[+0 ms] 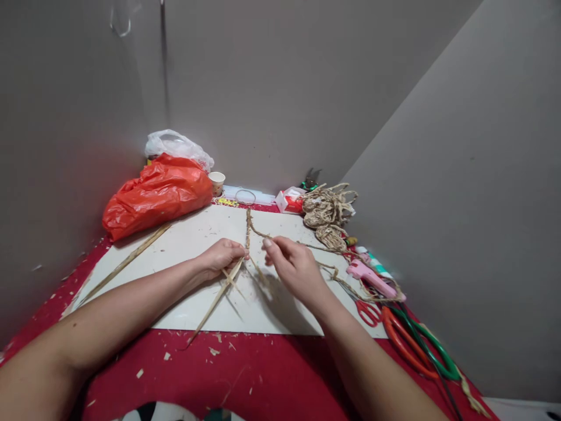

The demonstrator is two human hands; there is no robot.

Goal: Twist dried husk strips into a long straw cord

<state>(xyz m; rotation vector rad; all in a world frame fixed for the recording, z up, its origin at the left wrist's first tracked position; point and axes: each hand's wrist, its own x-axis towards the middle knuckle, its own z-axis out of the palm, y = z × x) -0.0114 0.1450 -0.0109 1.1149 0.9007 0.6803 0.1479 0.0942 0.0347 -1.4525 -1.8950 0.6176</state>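
My left hand [225, 255] pinches the lower end of a braided straw cord [248, 225] over the white board. Below its fingertips, pale flat straw strands [215, 304] spread out, the longest reaching past the board's near edge. To the right of the braid is my right hand [291, 266], its fingers loosely curled and its thumb apart from them. No strand shows clearly in it. A blurred thin strand [259, 272] hangs between the two hands. From the top of the braid a thin twisted cord [258, 233] runs right, passing behind my right hand.
The white board [193, 320] lies on a red cloth [245, 374] strewn with scraps. An orange bag [162, 196], paper cup [217, 183] and long straw stalk [127, 262] are left. On the right are bundled cord [328, 207], a pink glue gun [370, 279], red-handled scissors [369, 314] and large-handled shears [405, 345].
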